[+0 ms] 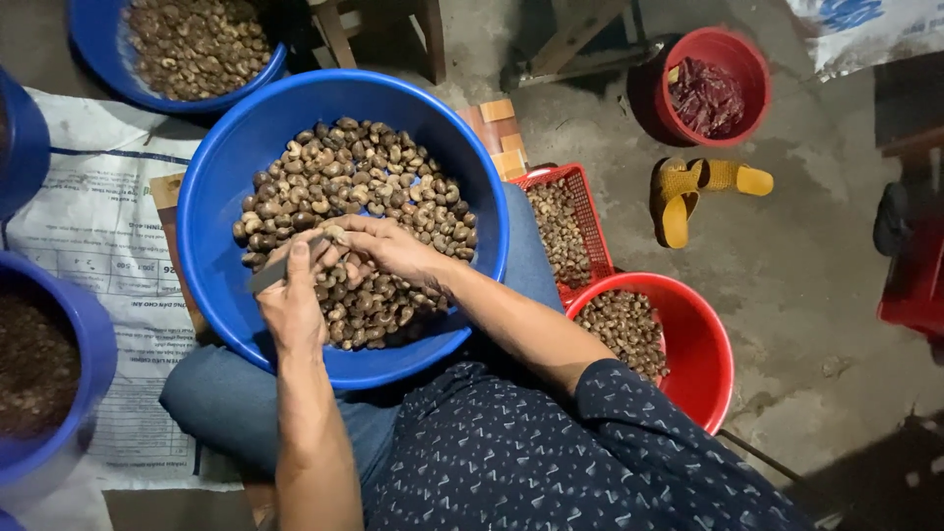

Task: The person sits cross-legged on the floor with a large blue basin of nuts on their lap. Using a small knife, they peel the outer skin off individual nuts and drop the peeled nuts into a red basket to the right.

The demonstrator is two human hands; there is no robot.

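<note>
A big blue basin (221, 187) rests on my lap, filled with brown cashew nuts (393, 177). Both hands are over its near side. My left hand (293, 295) grips a small knife with a grey blade (270, 273). The fingers of my right hand (388, 246) pinch a single pale nut (334, 234). The blade's tip meets that nut between the two hands.
A red basket (590, 211) and a red bucket (703, 344) of nuts stand to the right. A smaller red bucket (747, 69) and yellow sandals (688, 187) lie beyond on the concrete floor. More blue tubs (98, 39) and a printed sack (88, 226) lie on the left.
</note>
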